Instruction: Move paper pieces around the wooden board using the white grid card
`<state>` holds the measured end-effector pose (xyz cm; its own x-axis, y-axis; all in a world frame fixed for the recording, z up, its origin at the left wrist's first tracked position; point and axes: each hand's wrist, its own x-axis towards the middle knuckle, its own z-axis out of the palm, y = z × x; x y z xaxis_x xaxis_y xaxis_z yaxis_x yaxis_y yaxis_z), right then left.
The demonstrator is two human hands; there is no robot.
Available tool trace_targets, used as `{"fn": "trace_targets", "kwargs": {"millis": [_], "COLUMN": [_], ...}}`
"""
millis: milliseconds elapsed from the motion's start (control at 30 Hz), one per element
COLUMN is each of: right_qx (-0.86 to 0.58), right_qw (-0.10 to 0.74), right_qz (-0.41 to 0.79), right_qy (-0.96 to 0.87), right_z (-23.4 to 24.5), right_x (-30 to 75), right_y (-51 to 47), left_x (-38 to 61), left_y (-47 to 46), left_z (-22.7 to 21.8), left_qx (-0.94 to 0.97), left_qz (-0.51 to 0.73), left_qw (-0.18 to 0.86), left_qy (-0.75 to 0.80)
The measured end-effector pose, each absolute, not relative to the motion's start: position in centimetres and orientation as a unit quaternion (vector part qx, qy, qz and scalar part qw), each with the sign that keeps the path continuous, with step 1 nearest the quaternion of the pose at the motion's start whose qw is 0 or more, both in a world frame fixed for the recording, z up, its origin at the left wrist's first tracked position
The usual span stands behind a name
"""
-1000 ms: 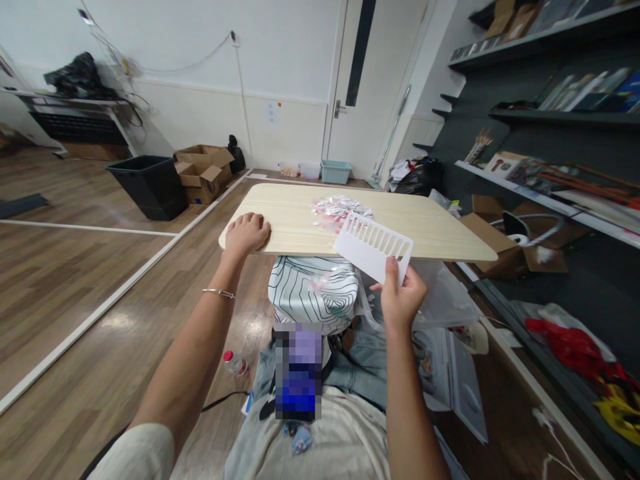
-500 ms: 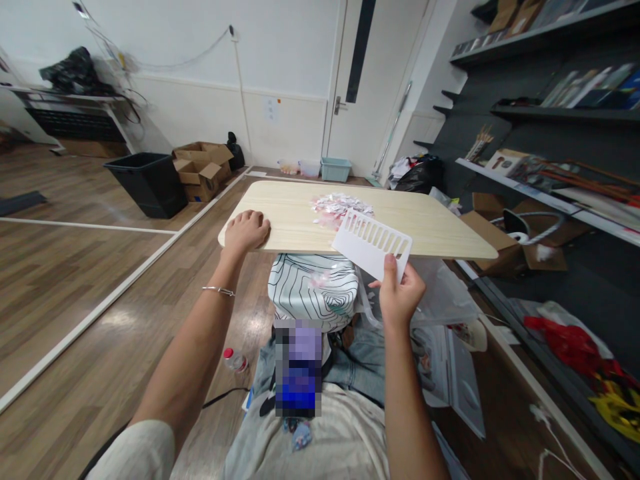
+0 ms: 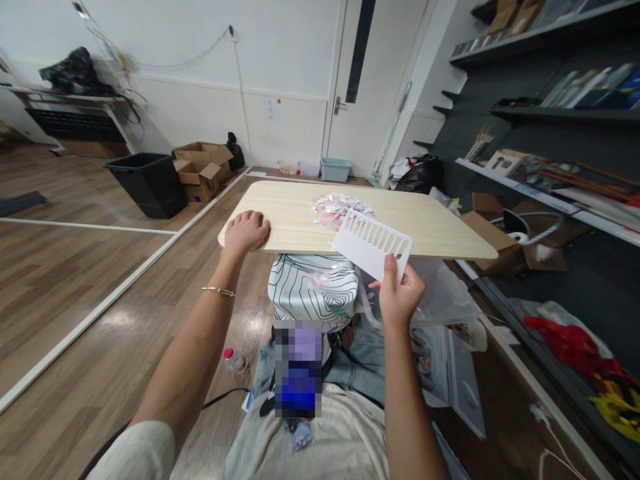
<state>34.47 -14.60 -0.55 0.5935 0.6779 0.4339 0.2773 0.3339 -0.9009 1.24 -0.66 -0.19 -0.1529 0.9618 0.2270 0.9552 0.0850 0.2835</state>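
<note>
My left hand (image 3: pixel 247 231) rests on the left end of the pale wooden tabletop (image 3: pixel 430 223), palm down with its fingers laid on the surface. In my right hand (image 3: pixel 401 291) is a white slotted plate (image 3: pixel 367 247), pinched by its lower right corner between thumb and fingers. The plate is tilted, with its row of slots along the upper side, and it overlaps the tabletop's front edge. Just beyond it lies a heap of white and pinkish scraps (image 3: pixel 343 207). Whether the plate touches the scraps or the tabletop I cannot tell.
Below the tabletop are a patterned cloth-covered seat (image 3: pixel 313 293) and a clear plastic bin (image 3: pixel 443 297). A red-capped bottle (image 3: pixel 235 360) stands on the floor at left. Farther off are a black bin (image 3: pixel 147 187), cardboard boxes (image 3: pixel 205 170) and loaded shelves (image 3: pixel 550 113).
</note>
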Motion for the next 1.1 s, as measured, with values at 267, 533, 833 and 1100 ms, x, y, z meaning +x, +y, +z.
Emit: {"fn": "trace_targets", "kwargs": {"millis": [267,533,833,1100], "right_qx": [-0.559,-0.559,-0.555,-0.567], "right_qw": [0.695,0.696,0.697,0.686], "right_qz": [0.139,0.142,0.139,0.136], "right_qy": [-0.430,-0.427,-0.433,-0.435], "right_z": [-0.57,-0.52,-0.18,-0.32], "right_x": [34.57,34.59,34.64,34.72], "right_y": [-14.62,-14.59,-14.76,-14.68], "left_x": [1.10,1.09,1.31,1.18], "left_y": [-0.51,-0.51,-0.89,-0.70], "left_z": [-0.24,-0.37,0.08,-0.18], "left_qx": [0.652,0.651,0.649,0.647], "left_qz": [0.182,0.195,0.184,0.190], "left_qw": [0.012,0.006,0.010,0.010], "left_qy": [0.736,0.734,0.738,0.739]}}
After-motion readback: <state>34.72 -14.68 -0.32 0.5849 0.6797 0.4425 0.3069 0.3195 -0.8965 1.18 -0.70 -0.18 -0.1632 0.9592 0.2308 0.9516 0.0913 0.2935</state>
